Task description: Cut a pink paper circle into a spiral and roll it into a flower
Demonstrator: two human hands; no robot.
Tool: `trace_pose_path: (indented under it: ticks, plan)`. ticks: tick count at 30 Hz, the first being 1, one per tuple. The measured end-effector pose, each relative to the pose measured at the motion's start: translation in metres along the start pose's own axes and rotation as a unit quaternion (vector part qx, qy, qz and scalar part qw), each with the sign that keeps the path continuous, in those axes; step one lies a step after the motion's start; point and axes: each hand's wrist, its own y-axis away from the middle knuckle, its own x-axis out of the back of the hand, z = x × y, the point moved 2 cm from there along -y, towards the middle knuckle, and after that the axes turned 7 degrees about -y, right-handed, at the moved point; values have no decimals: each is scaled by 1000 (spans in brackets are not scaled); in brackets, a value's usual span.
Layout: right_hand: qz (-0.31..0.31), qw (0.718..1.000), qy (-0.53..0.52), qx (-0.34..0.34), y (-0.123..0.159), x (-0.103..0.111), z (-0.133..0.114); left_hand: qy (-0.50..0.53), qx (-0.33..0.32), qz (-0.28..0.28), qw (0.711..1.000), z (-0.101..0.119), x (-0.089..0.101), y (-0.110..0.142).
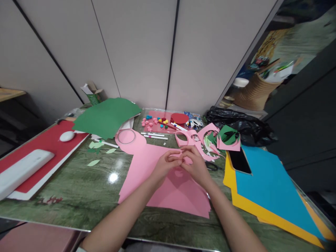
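A: Hands?
B: Left hand (168,163) and right hand (193,163) close together, fingertips bent; anything pinched — cannot tell. Pink sheets (181,196) beneath.
A: Progress?
B: Leaves (93,163), holed scraps (229,145) cut — remainder undeterminable.

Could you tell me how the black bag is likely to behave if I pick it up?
The black bag will probably be floppy, since it lies in loose, crumpled folds. Its shine suggests thin plastic that may feel a bit slippery. It is perhaps light for its size, though I cannot see whether anything is inside.
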Motion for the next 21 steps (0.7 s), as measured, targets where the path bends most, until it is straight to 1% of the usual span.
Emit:
trace_pose_path:
  ticks: [3,7,14,17,19,21]
  plan:
    - [7,1000,-2,4,0,-2,-1,12,-2,-9,1000,0,-2,1]
    - [2,1000,5,2,0,-4,-1,2,-7,-16,1000,0,-4,2]
    - [-2,1000,5,5,-1,0,-5,0,3,15,1000,-1,-1,2]
    - [-11,1000,4,9,-1,5,-8,-10,2,22,1000,0,1,1]
    - [-21,1000,3,11,-1,7,-10,-15,0,17,1000,1,1,1]
    - [-44,999,1,18,-1,7,-10,-21,-4,6,1000,3,0,1]
